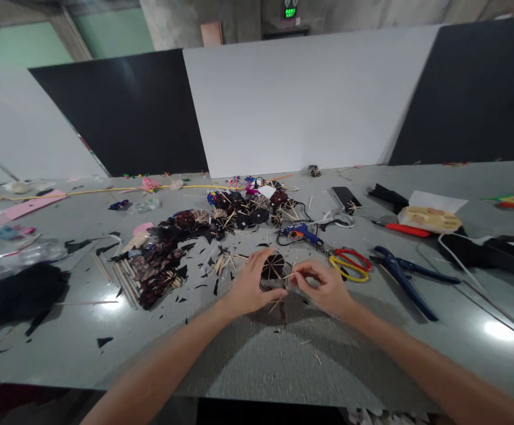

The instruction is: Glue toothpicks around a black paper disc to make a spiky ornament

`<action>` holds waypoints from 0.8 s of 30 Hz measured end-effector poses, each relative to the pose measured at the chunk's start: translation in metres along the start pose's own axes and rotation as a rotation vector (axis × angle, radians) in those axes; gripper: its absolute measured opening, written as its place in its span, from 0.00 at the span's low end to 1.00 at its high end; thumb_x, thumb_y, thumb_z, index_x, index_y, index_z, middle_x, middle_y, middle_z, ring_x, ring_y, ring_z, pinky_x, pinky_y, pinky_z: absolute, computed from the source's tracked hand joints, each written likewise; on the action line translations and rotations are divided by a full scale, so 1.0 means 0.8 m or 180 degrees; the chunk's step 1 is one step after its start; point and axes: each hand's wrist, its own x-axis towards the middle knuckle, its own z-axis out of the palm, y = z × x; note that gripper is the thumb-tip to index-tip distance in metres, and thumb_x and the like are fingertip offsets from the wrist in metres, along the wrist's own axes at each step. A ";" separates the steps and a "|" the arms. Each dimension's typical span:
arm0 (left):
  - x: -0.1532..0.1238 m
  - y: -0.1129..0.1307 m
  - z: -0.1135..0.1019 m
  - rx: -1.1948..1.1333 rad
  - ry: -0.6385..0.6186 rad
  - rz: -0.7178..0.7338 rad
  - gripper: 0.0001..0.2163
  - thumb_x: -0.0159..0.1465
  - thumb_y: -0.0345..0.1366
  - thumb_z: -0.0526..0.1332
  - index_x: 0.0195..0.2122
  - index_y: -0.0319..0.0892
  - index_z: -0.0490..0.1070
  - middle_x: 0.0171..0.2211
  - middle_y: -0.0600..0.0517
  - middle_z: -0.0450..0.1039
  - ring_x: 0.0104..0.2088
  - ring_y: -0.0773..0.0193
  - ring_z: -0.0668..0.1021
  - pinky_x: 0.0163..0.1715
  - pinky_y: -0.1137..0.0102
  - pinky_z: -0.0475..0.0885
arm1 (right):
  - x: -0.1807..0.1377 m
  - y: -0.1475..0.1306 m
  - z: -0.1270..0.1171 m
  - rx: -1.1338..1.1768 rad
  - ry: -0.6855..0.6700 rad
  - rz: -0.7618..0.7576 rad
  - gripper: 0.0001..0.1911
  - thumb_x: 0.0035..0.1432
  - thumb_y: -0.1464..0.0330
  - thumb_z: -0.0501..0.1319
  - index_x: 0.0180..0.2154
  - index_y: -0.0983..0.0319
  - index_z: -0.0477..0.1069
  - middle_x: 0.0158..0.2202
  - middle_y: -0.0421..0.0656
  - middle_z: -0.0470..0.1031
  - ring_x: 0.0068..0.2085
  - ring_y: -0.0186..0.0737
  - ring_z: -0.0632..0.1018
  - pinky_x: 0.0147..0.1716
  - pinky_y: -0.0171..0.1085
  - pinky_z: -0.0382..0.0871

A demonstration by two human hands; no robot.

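Between my hands is a small dark round piece [273, 265] with thin pale sticks fanned out on it like spokes. My left hand [253, 283] curls round its left side, thumb below and fingers above. My right hand [321, 285] pinches a thin wooden stick [289, 275] at the piece's right edge. A few more sticks [275, 305] jut out underneath, near a brown strip on the table. Just behind the piece lies a blue glue gun [303, 232] with an orange trigger. Similar spoked round pieces [259, 206] are heaped farther back.
Yellow-and-red-handled scissors [350, 264] and dark blue pliers [401, 274] lie to the right, with a red cutter [407, 229], a phone [344, 197] and a wipes pack [429, 218] beyond. Dark patterned fabric [155, 271], stick bundles and black scraps are at left. Panels [301, 100] stand behind.
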 end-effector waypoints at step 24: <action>-0.007 0.015 0.020 0.0982 -0.0241 0.0461 0.14 0.76 0.31 0.50 0.36 0.41 0.73 0.31 0.49 0.74 0.35 0.59 0.76 0.37 0.66 0.72 | 0.005 -0.007 0.012 0.0179 0.0137 0.0208 0.09 0.66 0.61 0.64 0.37 0.59 0.78 0.35 0.43 0.79 0.37 0.41 0.78 0.37 0.38 0.72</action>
